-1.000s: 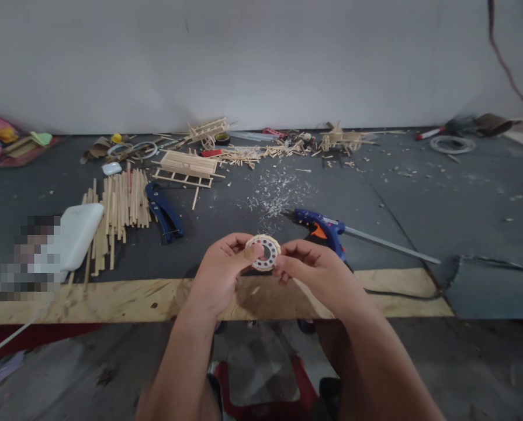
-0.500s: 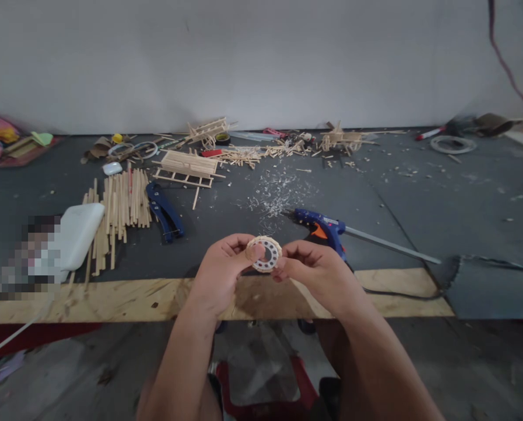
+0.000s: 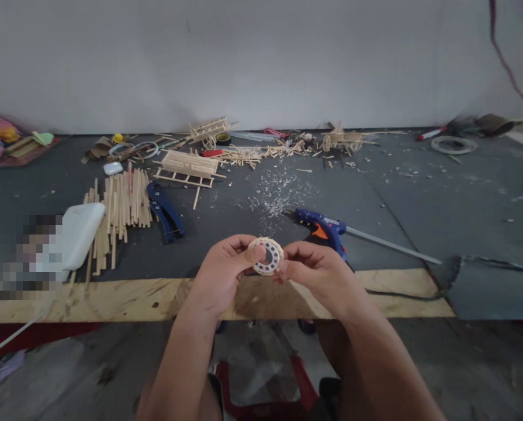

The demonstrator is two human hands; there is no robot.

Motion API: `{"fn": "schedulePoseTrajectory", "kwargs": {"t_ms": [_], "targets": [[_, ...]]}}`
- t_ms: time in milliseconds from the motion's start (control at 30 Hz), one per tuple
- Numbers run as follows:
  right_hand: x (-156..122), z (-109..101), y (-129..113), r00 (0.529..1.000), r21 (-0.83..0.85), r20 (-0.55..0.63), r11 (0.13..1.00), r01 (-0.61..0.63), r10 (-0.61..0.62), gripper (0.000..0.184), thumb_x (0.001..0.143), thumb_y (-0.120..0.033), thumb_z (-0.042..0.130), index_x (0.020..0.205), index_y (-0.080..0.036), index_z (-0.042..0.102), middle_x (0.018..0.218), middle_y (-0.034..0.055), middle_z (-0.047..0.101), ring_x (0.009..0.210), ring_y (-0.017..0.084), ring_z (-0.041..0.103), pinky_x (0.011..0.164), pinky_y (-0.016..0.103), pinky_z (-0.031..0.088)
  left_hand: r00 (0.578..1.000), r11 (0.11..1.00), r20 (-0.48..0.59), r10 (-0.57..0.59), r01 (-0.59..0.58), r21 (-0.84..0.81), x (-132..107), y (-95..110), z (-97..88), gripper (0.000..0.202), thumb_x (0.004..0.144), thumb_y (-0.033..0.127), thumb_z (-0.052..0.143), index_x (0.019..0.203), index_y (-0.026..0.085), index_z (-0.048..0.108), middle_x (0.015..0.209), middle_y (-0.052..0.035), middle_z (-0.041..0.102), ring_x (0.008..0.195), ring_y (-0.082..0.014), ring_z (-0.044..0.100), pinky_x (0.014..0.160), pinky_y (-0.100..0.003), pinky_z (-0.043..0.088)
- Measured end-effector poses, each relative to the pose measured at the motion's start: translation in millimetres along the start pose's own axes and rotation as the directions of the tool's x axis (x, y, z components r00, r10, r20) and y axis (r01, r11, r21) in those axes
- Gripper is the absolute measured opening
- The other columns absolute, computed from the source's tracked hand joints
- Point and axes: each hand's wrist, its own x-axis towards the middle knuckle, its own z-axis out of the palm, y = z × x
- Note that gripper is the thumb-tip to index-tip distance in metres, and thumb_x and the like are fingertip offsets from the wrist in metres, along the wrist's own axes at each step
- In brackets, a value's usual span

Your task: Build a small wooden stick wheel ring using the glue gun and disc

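Both my hands hold a small round wooden wheel [image 3: 266,255] with a ring of holes, above the front edge of the table. My left hand [image 3: 221,273] pinches its left rim with thumb and fingers. My right hand [image 3: 318,273] pinches its right rim. Just behind my right hand lies a blue hot glue gun [image 3: 320,225] with an orange trigger and a glue stick poking out to the right.
The dark table mat [image 3: 419,193] carries a pile of thin wooden sticks [image 3: 116,210], blue pliers [image 3: 165,211], a white box [image 3: 79,233], small stick-built carts [image 3: 186,165] and wood shavings [image 3: 274,196]. A bare plywood strip [image 3: 90,299] runs along the front edge.
The wheel has turned slightly between my fingers and shifted a little to the right. Both hands stay in nearly the same place.
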Motion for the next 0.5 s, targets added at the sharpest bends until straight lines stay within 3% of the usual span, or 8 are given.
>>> {"fn": "schedulePoseTrajectory", "kwargs": {"t_ms": [500], "targets": [[-0.8,-1.6,-0.5,0.999,0.033,0.034,0.999,0.001,-0.002,0.011,0.074,-0.028,0.067,0.069,-0.020,0.064,0.064,-0.0005,0.065,0.063,0.013,0.058,0.067,0.027,0.045,1.000,0.999,0.026,-0.015,0.016,-0.037,-1.0,0.0,-1.0,0.018,0.067,0.023,0.079,0.072,0.011,0.067,0.066,-0.0026,0.069,0.058,-0.0092,0.061,0.058,-0.019,0.049]]}}
